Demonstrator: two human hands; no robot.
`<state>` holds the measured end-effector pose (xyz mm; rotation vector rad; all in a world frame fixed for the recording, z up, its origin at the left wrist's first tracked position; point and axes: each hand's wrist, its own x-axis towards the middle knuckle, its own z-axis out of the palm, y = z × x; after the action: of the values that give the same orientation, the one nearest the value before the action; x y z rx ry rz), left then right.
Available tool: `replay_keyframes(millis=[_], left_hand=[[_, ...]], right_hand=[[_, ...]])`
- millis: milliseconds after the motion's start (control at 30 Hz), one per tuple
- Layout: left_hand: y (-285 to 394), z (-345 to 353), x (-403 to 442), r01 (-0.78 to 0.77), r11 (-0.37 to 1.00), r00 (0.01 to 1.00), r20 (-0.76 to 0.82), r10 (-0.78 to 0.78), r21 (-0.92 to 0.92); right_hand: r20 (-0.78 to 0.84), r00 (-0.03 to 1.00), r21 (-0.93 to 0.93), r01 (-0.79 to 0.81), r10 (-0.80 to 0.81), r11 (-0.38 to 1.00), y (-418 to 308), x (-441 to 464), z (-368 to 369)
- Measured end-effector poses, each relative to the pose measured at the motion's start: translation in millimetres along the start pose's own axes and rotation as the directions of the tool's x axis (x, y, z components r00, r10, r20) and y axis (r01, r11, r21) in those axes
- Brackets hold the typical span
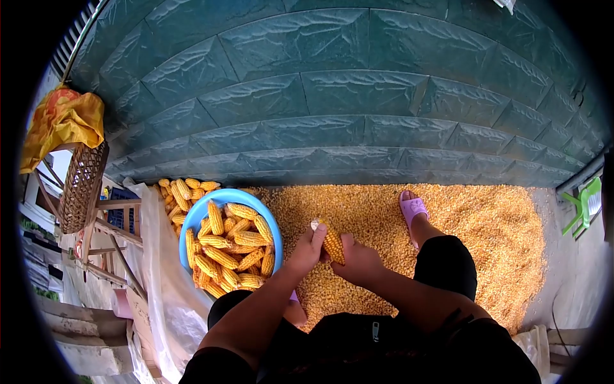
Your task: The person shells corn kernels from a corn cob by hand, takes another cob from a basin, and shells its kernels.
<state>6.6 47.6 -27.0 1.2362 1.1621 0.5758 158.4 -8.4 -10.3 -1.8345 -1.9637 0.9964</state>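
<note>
Between my two hands is a yellow corn cob, tilted, with a pale tip at its upper left. My left hand closes around the upper left part of the cob. Fingers of my right hand wrap its lower right side, the thumb lying along the kernels. Below the hands spreads a wide layer of loose corn kernels. To the left of my left hand stands a round blue basin heaped with whole corn cobs.
More cobs lie behind the basin against a green panelled wall. My foot in a pink sandal rests on the kernels. At left are plastic sheeting, a wooden frame and a woven basket. A green chair stands far right.
</note>
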Motion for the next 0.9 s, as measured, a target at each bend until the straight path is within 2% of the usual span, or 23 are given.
replay_keyframes(millis=[67,200,267,300,367,400,433,467,500,567,633,700,767,800,867,900], left_hand=[[-5,-2,3,-0.014,1.0,0.997,-0.071,0.016,0.028],[-12,-5,7,-0.053,0.997,0.995,-0.084,0.058,0.059],[-18,-7,9,-0.19,0.962,0.972,-0.097,0.212,0.194],[-15,-6,8,-0.19,0.963,0.972,-0.1,0.212,0.193],[-8,-4,4,-0.054,0.995,0.997,-0.061,0.049,-0.083],[-4,-5,3,-0.053,0.995,0.997,-0.058,0.048,-0.081],[0,-6,3,0.02,0.987,1.0,-0.004,-0.021,-0.159],[3,-6,1,0.096,0.968,0.995,0.054,-0.085,-0.232],[5,-4,0,0.096,0.968,0.995,0.054,-0.086,-0.232],[7,2,-2,0.157,0.987,0.987,0.049,-0.155,-0.045],[-10,4,3,0.11,0.99,0.994,0.027,-0.108,-0.093],[-23,2,8,0.062,0.989,0.998,0.002,-0.062,-0.137],[-29,-2,11,-0.022,1.0,0.999,-0.046,0.023,0.02],[-22,-1,8,-0.022,1.0,0.999,-0.048,0.023,0.02],[-8,1,1,0.005,0.976,0.99,-0.138,0.026,0.22],[-8,0,1,0.006,0.976,0.99,-0.138,0.026,0.22]], right_hand=[[0.017,1.0,0.034,-0.012,0.012,0.999,2,3,1],[0.042,0.998,0.166,-0.051,0.045,0.985,6,6,0],[0.024,0.999,0.21,-0.049,0.045,0.977,6,7,-1],[0.006,0.999,0.254,-0.047,0.047,0.966,6,8,-3],[0.005,0.998,0.254,-0.057,0.058,0.966,2,7,-8],[0.001,0.998,0.253,-0.067,0.069,0.965,-1,6,-10],[0.0,0.997,0.253,-0.069,0.071,0.965,-2,5,-11],[-0.014,0.997,0.206,-0.077,0.081,0.976,-5,5,-10],[-0.027,0.996,0.158,-0.085,0.09,0.984,-7,4,-10],[0.008,0.995,0.099,-0.099,0.098,0.99,-9,3,-11],[0.045,0.993,0.039,-0.108,0.106,0.993,-8,2,-9],[0.022,1.0,0.079,-0.019,0.017,0.997,-2,2,-4],[0.019,1.0,0.12,-0.026,0.024,0.992,-3,1,-1],[0.018,0.999,0.162,-0.033,0.031,0.986,-3,1,1],[0.033,0.999,0.209,-0.032,0.026,0.977,3,6,8],[0.047,0.999,0.256,-0.036,0.025,0.966,1,7,8]])
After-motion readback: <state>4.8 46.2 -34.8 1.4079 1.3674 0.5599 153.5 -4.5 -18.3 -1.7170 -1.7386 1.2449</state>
